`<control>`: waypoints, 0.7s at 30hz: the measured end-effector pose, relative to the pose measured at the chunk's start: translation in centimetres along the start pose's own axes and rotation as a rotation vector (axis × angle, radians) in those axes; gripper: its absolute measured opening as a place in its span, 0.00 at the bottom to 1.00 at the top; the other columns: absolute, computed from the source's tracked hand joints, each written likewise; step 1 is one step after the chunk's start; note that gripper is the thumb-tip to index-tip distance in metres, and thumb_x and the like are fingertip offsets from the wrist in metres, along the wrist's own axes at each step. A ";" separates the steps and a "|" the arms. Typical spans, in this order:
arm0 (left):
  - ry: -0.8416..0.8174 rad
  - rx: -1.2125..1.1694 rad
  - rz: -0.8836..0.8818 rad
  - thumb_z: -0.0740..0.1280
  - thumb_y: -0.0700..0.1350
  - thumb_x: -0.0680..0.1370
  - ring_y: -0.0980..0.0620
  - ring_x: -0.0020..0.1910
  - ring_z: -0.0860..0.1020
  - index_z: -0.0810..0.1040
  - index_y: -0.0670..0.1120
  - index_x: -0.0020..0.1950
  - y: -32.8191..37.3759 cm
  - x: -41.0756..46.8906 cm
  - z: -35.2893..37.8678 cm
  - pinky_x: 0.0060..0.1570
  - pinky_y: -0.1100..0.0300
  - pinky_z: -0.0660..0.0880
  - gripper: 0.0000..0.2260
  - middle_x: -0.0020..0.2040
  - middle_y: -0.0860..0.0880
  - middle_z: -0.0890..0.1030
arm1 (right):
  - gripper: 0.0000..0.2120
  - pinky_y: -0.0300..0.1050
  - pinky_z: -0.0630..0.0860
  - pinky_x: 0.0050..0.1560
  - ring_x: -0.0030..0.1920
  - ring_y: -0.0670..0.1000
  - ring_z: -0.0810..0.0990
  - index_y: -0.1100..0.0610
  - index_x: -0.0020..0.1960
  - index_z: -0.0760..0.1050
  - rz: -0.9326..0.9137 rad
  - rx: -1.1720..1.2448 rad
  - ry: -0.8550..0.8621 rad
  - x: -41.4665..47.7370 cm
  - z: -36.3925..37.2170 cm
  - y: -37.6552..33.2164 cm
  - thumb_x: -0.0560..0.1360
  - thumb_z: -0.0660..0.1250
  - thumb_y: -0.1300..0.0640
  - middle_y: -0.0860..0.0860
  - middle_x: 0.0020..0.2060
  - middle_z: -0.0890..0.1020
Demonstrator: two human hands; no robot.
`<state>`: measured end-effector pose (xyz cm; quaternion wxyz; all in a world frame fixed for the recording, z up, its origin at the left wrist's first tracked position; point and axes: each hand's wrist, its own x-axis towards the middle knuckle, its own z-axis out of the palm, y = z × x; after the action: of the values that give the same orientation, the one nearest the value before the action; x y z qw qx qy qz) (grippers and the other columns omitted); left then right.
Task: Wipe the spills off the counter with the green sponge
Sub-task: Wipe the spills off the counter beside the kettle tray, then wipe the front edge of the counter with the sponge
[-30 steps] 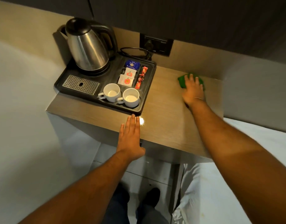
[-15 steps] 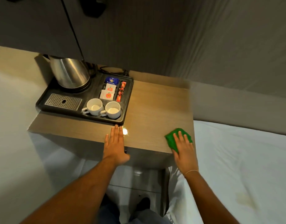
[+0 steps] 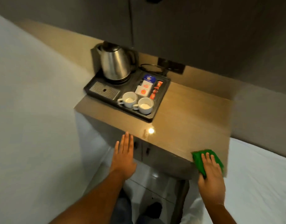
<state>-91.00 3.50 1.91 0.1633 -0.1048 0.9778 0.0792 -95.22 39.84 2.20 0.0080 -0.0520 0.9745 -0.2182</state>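
Counter (image 3: 195, 113) right half bare wood, open from tray (image 3: 161, 101) edge to right corner. Tray with kettle (image 3: 116, 63) and cups (image 3: 135, 102) blocks left half. Low cabinet (image 3: 187, 29) overhangs back edge.

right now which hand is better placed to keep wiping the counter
Right. The right hand lies flat on the green sponge at the counter's near right corner; the left hand is empty, off the front edge.

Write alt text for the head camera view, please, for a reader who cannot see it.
A person's right hand presses a green sponge flat on the near right corner of a wooden counter; the left hand is open by the front edge. A tray holds a kettle and two cups.
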 end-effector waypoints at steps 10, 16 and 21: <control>0.055 -0.115 -0.456 0.64 0.55 0.81 0.45 0.86 0.31 0.30 0.43 0.85 -10.9 -11.0 -0.2 0.82 0.45 0.32 0.48 0.85 0.44 0.28 | 0.31 0.55 0.72 0.79 0.80 0.54 0.70 0.55 0.79 0.72 -0.523 0.373 -0.295 -0.1 7.7 -26.8 0.77 0.72 0.67 0.52 0.80 0.71; 0.102 -0.193 -0.628 0.66 0.55 0.81 0.45 0.86 0.32 0.29 0.44 0.85 -17.3 -20.8 0.0 0.84 0.44 0.36 0.50 0.86 0.44 0.29 | 0.27 0.56 0.74 0.75 0.78 0.58 0.74 0.53 0.78 0.73 -0.681 0.328 -0.472 -8.3 11.8 -37.6 0.81 0.69 0.63 0.52 0.79 0.73; 0.172 -0.236 -0.882 0.62 0.55 0.84 0.45 0.86 0.32 0.30 0.45 0.85 -22.3 -35.4 5.0 0.86 0.43 0.37 0.46 0.86 0.45 0.28 | 0.23 0.51 0.71 0.79 0.78 0.54 0.74 0.50 0.78 0.73 -0.837 0.300 -0.690 -21.2 15.5 -44.7 0.84 0.67 0.59 0.50 0.77 0.76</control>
<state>-51.56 -10.72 6.44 0.0865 -0.5348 0.8341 0.1039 -69.19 -4.68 7.04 0.2463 -0.5011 0.7698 -0.3093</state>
